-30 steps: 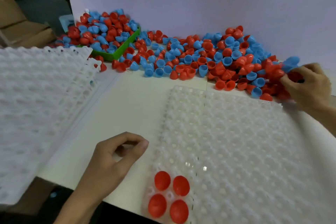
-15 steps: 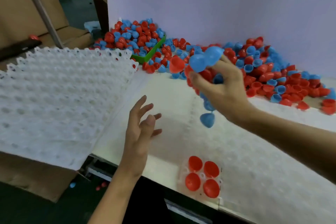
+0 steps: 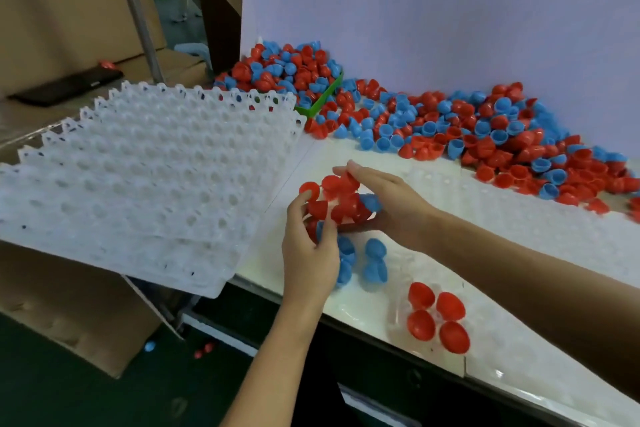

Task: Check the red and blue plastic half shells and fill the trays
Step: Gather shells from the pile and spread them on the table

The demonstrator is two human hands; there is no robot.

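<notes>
My right hand [image 3: 388,204] cups a handful of red and blue half shells [image 3: 341,201] above the table's near edge. My left hand [image 3: 308,250] meets it from below and pinches one red shell out of the bunch. A few blue shells [image 3: 374,258] lie loose on the table under the hands. The clear tray [image 3: 519,236] spreads to the right, with several red shells [image 3: 438,317] seated in its near corner. A long heap of red and blue shells [image 3: 485,135] lies along the back wall.
A stack of white empty trays [image 3: 145,177] overhangs the table's left edge on cardboard boxes. A green bin [image 3: 320,99] heaped with shells stands at the back left. The purple wall closes the far side. A metal pole rises at the left.
My right hand has carried the handful down from mid-air to near the table, and my left hand, open before, has come up and taken hold of a shell. Some blue shells have dropped onto the table.
</notes>
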